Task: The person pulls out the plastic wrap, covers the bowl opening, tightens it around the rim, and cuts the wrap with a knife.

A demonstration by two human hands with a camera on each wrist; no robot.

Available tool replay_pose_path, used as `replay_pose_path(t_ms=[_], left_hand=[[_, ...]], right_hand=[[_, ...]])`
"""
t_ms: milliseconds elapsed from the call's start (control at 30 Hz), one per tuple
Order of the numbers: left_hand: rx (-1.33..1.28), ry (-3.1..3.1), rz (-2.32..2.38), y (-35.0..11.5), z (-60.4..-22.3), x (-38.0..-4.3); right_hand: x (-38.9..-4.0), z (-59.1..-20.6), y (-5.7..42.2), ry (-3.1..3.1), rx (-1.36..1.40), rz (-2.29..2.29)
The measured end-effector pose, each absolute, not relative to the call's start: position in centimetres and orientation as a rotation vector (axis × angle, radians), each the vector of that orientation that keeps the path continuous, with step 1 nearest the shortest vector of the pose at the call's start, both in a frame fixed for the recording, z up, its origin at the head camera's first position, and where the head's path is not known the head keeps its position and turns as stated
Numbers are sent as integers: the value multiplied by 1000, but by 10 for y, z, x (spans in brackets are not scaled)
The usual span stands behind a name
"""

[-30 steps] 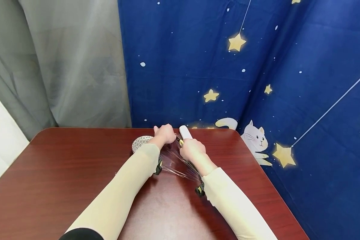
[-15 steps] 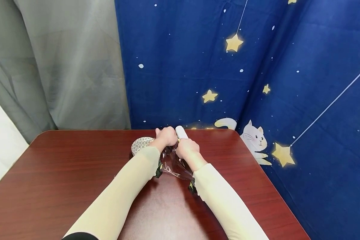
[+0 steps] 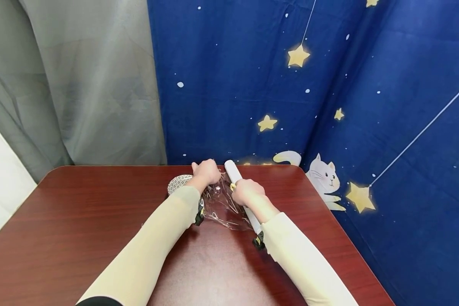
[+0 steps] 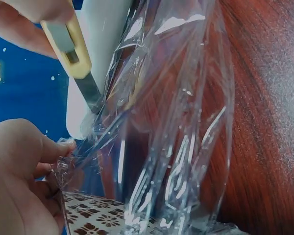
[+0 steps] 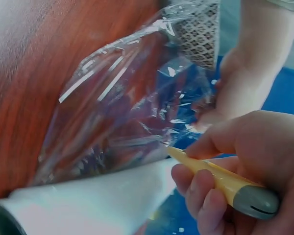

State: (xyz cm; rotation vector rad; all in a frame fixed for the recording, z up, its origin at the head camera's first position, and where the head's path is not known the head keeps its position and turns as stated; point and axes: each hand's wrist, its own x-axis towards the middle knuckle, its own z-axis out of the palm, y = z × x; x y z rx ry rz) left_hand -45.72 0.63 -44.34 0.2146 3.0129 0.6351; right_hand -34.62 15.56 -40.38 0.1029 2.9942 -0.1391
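Observation:
My left hand [image 3: 208,171] pinches the bunched edge of clear plastic wrap [image 4: 186,107] between thumb and fingers. My right hand [image 3: 248,192] grips a yellow utility knife [image 5: 225,183] with a grey end; its blade [image 4: 90,92] is out, its tip right at the film in the left wrist view. A white roll of plastic wrap [image 3: 233,171] lies partly under the right hand and forearm. Creased film spans from the roll toward the left hand. Beside the left hand sits a round thing with a brown-and-white pattern [image 3: 177,182], partly hidden by that arm and the film.
The reddish-brown wooden table [image 3: 99,212] has its far edge just beyond the hands. Behind it hang a grey curtain [image 3: 99,85] and a blue curtain [image 3: 233,63] with stars. A wrist camera [image 3: 258,241] sits under the right sleeve.
The right hand first moved left to meet the left hand, then drew back right and nearer. The left hand has shifted slightly left, and more of the white roll and film shows between them.

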Motion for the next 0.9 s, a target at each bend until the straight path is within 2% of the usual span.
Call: replay_pose_path(t_ms=[333, 900], left_hand=[[202, 3006, 711, -2, -428, -439], [203, 3032, 859, -13, -427, -437]], right_hand=[[-330, -384, 169, 2871, 95, -176], [-302, -366, 184, 2822, -62, -63]])
